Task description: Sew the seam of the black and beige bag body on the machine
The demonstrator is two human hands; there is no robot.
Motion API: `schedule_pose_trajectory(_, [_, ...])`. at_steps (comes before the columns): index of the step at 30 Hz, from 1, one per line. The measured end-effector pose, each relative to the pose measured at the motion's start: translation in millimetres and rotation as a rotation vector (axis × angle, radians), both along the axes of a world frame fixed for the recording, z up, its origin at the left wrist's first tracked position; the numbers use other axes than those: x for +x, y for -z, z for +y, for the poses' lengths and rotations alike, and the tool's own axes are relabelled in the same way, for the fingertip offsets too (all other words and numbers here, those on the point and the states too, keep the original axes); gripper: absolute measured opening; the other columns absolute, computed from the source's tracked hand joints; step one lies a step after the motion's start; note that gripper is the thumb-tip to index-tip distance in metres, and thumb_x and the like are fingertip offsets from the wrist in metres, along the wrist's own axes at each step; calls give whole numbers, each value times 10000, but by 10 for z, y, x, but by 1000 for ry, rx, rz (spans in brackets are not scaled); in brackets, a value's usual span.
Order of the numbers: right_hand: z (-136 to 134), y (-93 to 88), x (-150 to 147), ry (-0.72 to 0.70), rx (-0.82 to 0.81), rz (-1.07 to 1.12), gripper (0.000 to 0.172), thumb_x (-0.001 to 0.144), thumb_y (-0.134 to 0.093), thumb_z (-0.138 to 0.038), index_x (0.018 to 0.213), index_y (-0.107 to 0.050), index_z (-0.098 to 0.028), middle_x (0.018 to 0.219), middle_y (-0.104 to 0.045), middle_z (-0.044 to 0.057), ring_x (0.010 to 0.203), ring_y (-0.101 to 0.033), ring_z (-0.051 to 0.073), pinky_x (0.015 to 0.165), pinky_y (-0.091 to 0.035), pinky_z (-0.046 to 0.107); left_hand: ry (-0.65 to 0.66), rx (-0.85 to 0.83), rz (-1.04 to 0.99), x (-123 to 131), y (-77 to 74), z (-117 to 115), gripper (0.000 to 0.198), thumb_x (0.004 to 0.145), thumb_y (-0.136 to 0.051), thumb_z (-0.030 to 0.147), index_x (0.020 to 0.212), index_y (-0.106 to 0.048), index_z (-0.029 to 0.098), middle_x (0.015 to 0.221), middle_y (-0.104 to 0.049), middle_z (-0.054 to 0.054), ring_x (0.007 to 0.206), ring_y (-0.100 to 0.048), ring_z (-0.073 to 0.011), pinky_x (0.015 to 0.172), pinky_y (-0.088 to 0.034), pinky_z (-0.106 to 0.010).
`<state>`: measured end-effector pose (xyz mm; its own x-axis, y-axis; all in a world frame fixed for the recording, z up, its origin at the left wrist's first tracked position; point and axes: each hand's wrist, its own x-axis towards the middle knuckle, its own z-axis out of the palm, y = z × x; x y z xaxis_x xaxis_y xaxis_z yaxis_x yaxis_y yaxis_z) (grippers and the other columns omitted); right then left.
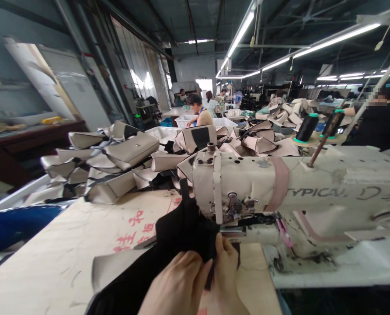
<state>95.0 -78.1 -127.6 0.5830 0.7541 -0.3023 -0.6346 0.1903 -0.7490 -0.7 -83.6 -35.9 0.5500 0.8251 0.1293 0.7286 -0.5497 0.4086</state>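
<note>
A dark piece of black fabric (178, 232) lies bunched at the needle end of a sewing machine (234, 179), with one strip of it standing up beside the machine head. My left hand (178, 284) is closed on the fabric from the near side, its fingertips partly hidden in the folds. Just to its right, my right hand (226, 267) pinches the fabric's edge between thumb and fingers, close in front of the needle area. A beige panel (111, 269) shows on the table from under the black fabric. The needle itself is hidden.
A wooden tabletop (67, 249) with red writing extends to the left. Piled beige-and-black bags (132, 151) stand behind it. Small pink-handled snips (283, 229) lie by the machine arm, and black thread cones (307, 127) stand behind it. Several people work farther back.
</note>
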Motion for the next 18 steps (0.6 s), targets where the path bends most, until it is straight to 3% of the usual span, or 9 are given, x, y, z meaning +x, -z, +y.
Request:
schedule_pose_trajectory(4, [-16,-3,48,1,-17,-57,392,700,-643,-502,760,-639,-115,681,-645,54,616,-566,151,566,-439,237,-241,-69,-4,397,258,193,529,858,-397,451,1154,-527,32,1132,-621,-220,1057,-597,-290,880,-480,-364])
schedule_pose_trajectory(6, [-13,-10,58,-2,-32,-83,376,714,-627,-489,757,-636,-116,654,-634,44,598,-553,145,546,-424,230,-389,-107,-53,577,365,305,568,851,-398,485,1155,-493,16,960,-675,-207,879,-665,-285,705,-519,-335])
schedule_pose_trajectory(8, [-8,-15,59,-5,-43,-108,377,728,-608,-493,753,-633,-118,626,-622,33,588,-545,142,538,-415,224,-480,-92,-75,680,430,367,539,846,-400,510,1107,-520,55,778,-683,-162,696,-675,-271,538,-477,-301])
schedule_pose_trajectory(13, [-21,4,78,-15,-36,-155,392,740,-576,-521,731,-624,-131,640,-629,36,610,-554,149,542,-416,222,-548,-33,-159,712,497,299,452,867,-382,498,1074,-558,137,770,-668,-106,697,-657,-231,518,-439,-263])
schedule_pose_trajectory(18, [-42,45,137,-42,-19,-166,367,706,-627,-498,713,-640,-131,648,-633,41,609,-552,154,541,-420,226,-496,-53,-149,732,540,230,491,907,-275,488,1021,-607,145,942,-648,-125,886,-633,-219,690,-485,-271])
